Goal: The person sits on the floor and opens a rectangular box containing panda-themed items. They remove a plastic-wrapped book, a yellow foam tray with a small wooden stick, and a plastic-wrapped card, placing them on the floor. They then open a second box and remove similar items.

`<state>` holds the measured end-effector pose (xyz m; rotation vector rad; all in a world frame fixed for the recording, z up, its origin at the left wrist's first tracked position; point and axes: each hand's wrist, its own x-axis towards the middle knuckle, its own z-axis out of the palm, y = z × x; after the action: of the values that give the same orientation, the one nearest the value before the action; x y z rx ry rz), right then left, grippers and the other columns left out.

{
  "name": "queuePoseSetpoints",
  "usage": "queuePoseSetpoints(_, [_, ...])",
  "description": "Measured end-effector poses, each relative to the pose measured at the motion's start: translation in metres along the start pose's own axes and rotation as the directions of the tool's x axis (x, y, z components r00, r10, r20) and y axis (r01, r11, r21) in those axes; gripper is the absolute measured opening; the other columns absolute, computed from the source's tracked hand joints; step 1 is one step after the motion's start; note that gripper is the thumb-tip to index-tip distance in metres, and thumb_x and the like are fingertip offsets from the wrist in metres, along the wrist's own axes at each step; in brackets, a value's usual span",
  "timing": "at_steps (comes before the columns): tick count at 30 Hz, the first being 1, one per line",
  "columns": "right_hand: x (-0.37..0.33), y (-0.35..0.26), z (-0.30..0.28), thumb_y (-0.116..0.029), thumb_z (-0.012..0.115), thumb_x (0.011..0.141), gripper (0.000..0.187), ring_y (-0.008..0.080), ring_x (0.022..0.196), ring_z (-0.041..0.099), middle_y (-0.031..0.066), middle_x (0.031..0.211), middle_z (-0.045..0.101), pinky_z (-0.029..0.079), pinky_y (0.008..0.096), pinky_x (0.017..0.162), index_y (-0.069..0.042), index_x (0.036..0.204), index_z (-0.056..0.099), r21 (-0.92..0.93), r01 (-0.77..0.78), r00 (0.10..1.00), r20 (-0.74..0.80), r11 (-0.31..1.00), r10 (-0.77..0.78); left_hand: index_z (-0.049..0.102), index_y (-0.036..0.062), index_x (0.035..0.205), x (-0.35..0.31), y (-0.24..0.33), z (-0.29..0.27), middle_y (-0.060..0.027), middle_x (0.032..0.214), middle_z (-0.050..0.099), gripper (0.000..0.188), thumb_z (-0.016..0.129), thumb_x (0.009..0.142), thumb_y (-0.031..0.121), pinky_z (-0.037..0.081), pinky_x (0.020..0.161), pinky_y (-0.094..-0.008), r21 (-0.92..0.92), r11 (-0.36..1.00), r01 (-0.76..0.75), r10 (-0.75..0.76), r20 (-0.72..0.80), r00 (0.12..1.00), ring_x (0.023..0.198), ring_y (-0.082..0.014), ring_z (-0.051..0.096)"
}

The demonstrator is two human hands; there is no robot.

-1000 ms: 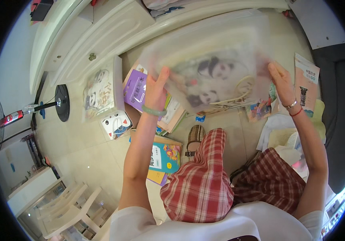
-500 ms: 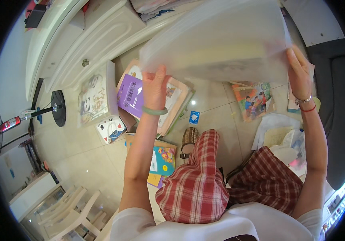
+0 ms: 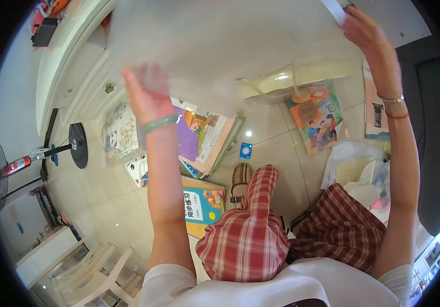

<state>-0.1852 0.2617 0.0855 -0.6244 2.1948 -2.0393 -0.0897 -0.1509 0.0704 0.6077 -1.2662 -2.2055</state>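
One tiled floor takes up most of the view, with a white cabinet at upper left and a dark seat along the right. Standing fan at far left, black round base. Frosted plastic piece, translucent and motion-blurred, is raised across the top of the view, between both hands and above the books; its outline runs off the top edge. Panda-printed bag lies left, near the cabinet. Yellowish pack with a pale cord lies upper centre-right, partly hidden by the plastic. Fanned book stack centre-left, teal workbook nearer the knee, orange picture book just this side of the pack. Right hand: fingers bent in and closed on the plastic's right edge. Left hand: thumb spread from loosely bent fingers at the plastic's lower left, fingertips hazy; can't tell if it grips or only touches. Blue card flat on the tiles, just beyond the striped shoe.
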Motion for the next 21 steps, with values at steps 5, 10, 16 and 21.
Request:
queuePoseSetpoints(5, [-0.021, 0.048, -0.031, -0.057, 0.042, 0.093, 0.071, 0.0241, 0.132, 0.043, 0.0109, 0.142, 0.046, 0.029, 0.0378, 0.11, -0.009, 0.145, 0.035, -0.265, -0.172, 0.97, 0.121, 0.949, 0.209, 0.043, 0.0125, 0.136, -0.021, -0.033, -0.096, -0.0043, 0.127, 0.054, 0.054, 0.047, 0.097, 0.049, 0.046, 0.093, -0.0382, -0.005, 0.978, 0.211, -0.21, -0.122, 0.97, 0.111, -0.0208, 0.053])
queuePoseSetpoints(10, [-0.031, 0.047, -0.027, -0.036, 0.061, 0.087, 0.063, 0.0217, 0.127, 0.047, 0.0071, 0.138, 0.05, 0.034, 0.0364, 0.107, -0.011, 0.142, 0.041, -0.247, -0.155, 0.96, 0.189, 0.957, 0.204, 0.047, 0.0072, 0.13, -0.079, -0.028, -0.216, -0.0071, 0.116, 0.059, 0.049, 0.054, 0.095, 0.042, 0.05, 0.081, -0.0317, 0.255, 0.925, 0.283, -0.186, -0.345, 0.92, 0.1, -0.0189, 0.058])
queuePoseSetpoints(16, [-0.029, 0.023, -0.017, -0.029, 0.075, 0.073, 0.072, 0.0256, 0.123, 0.049, 0.008, 0.137, 0.051, 0.039, 0.0362, 0.103, -0.015, 0.138, 0.046, -0.673, 0.147, 0.928, 0.348, 0.725, 0.134, 0.047, 0.0037, 0.123, -0.098, -0.004, -0.253, -0.0063, 0.093, 0.064, 0.044, 0.063, 0.091, 0.03, 0.043, 0.052, -0.0235, 0.768, 0.608, 0.204, 0.075, -0.311, 0.947, 0.066, -0.0099, 0.055])
queuePoseSetpoints(21, [-0.03, 0.018, -0.002, -0.025, 0.078, 0.068, 0.055, 0.0302, 0.098, 0.059, 0.0105, 0.113, 0.063, 0.047, 0.0368, 0.083, -0.008, 0.117, 0.06, -0.79, 0.255, 0.922, 0.373, 0.558, 0.107, 0.045, 0.0031, 0.125, -0.105, 0.005, -0.262, -0.0056, 0.084, 0.062, 0.044, 0.06, 0.093, 0.029, 0.037, 0.047, -0.0216, 0.782, 0.604, 0.157, 0.175, -0.322, 0.931, 0.057, -0.0075, 0.048])
